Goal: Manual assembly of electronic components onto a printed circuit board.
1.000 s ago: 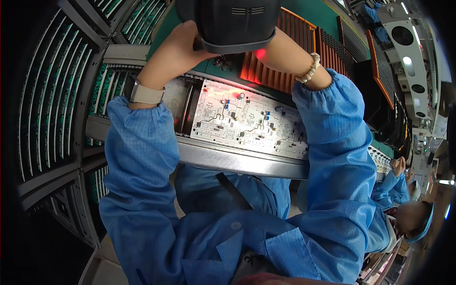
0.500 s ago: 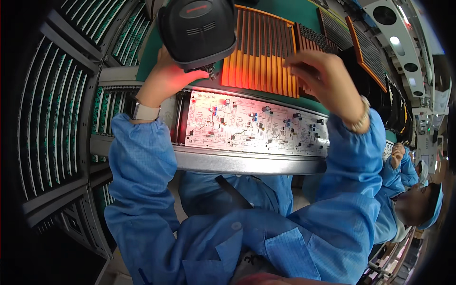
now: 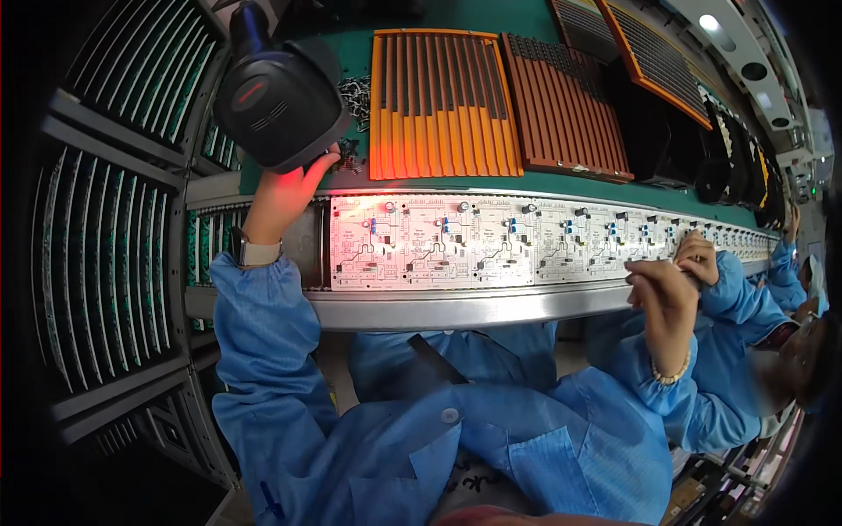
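My left hand (image 3: 282,200) reaches beneath a black scanner-like device (image 3: 279,105) that glows red below. Its thumb points toward loose small black parts (image 3: 347,156) on the green mat, while the device hides its other fingers. Over the right part of a row of white circuit boards (image 3: 430,250), my right hand (image 3: 668,298) has its fingers bent and drawn together; whatever they hold is hidden. Blue and black components stand on the boards, which lie in a metal-edged rail (image 3: 456,311). A co-worker's hand (image 3: 697,256) is just beyond my right hand.
An orange slotted tray (image 3: 445,145) and a brown slotted tray (image 3: 574,123) hold rows of dark parts behind the boards. Silvery loose parts (image 3: 354,101) lie beside the orange tray. Racks of green boards (image 3: 101,272) stand at left. Black bins (image 3: 658,149) sit farther right.
My right hand has moved from the orange tray down and right over the boards. My left hand stays beneath the black device. The whole view has shifted, showing more of the board row.
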A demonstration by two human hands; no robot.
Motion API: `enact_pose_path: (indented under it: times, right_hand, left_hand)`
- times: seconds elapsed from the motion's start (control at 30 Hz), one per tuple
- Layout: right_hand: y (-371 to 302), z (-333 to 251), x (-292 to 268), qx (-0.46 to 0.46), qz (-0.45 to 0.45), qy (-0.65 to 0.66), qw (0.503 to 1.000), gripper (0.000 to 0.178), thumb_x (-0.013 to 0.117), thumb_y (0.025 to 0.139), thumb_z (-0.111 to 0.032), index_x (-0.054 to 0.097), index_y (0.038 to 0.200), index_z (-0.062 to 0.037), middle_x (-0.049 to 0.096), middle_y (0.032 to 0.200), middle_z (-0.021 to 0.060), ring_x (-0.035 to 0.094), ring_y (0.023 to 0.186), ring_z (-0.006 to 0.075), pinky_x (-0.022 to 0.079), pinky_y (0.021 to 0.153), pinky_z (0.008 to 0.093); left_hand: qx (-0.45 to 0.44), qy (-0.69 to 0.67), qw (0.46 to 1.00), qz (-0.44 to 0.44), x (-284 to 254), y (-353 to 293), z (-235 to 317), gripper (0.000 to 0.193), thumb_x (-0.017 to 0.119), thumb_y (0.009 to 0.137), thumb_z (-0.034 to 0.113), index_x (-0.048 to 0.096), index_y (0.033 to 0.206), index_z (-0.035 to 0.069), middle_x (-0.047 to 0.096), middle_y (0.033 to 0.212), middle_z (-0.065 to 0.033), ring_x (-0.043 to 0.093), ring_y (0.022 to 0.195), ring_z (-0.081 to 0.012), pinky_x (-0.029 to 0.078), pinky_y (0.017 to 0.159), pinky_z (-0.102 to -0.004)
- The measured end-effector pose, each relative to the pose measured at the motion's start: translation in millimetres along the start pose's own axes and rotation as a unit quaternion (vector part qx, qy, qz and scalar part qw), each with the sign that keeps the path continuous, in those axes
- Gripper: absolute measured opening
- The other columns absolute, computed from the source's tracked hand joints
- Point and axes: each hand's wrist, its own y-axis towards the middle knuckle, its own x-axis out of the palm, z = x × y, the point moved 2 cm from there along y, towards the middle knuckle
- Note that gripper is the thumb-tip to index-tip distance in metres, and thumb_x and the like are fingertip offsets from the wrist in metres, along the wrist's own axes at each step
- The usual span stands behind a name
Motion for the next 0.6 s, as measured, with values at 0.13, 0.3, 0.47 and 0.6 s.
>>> enact_pose_path:
  times: [0.13, 0.3, 0.47, 0.6]
  right_hand:
    - [-19.4, 21.3, 23.6, 0.078, 0.016, 0.131, 0.988, 0.015, 0.057, 0.092, 0.006, 0.067, 0.101, 0.0034, 0.064, 0.081, 0.0054, 0.057, 0.061, 0.0078, 0.044, 0.056, 0.0207]
    - [-27.6, 44.4, 52.4, 0.089, 0.038, 0.174, 0.980, 0.014, 0.060, 0.089, 0.006, 0.069, 0.098, 0.0032, 0.064, 0.081, 0.0063, 0.057, 0.061, 0.0087, 0.043, 0.056, 0.0215]
    - [-33.5, 55.7, 75.5, 0.054, 0.060, 0.237, 0.968, 0.013, 0.057, 0.092, 0.005, 0.066, 0.101, 0.0046, 0.065, 0.088, 0.0084, 0.057, 0.066, 0.0097, 0.045, 0.058, 0.0212]
    - [-33.9, 58.5, 88.1, 0.051, 0.067, 0.287, 0.954, 0.012, 0.057, 0.092, 0.006, 0.066, 0.100, 0.0053, 0.064, 0.087, 0.0088, 0.058, 0.067, 0.0105, 0.045, 0.059, 0.0217]
  left_hand:
    - [0.016, 0.007, 0.999, 0.038, -6.6, 0.9, -0.7, 0.024, 0.071, 0.087, 0.009, 0.066, 0.109, 0.002, 0.069, 0.103, -0.0106, 0.066, 0.095, -0.0246, 0.050, 0.085, -0.0341]
    - [-0.077, -0.082, 0.993, 0.041, -11.0, -12.0, 0.5, 0.025, 0.063, 0.093, 0.006, 0.064, 0.118, 0.001, 0.070, 0.102, -0.0079, 0.066, 0.095, -0.0176, 0.050, 0.087, -0.0313]
    - [-0.178, -0.148, 0.972, 0.048, -15.0, -52.1, 56.1, 0.019, 0.059, 0.094, 0.001, 0.064, 0.112, -0.003, 0.068, 0.099, -0.0081, 0.065, 0.091, -0.0135, 0.051, 0.084, -0.0259]
    - [-0.261, -0.213, 0.940, 0.057, -8.8, -84.8, 80.1, 0.018, 0.058, 0.095, 0.000, 0.065, 0.111, -0.002, 0.068, 0.099, -0.0073, 0.064, 0.084, -0.0122, 0.050, 0.079, -0.0245]
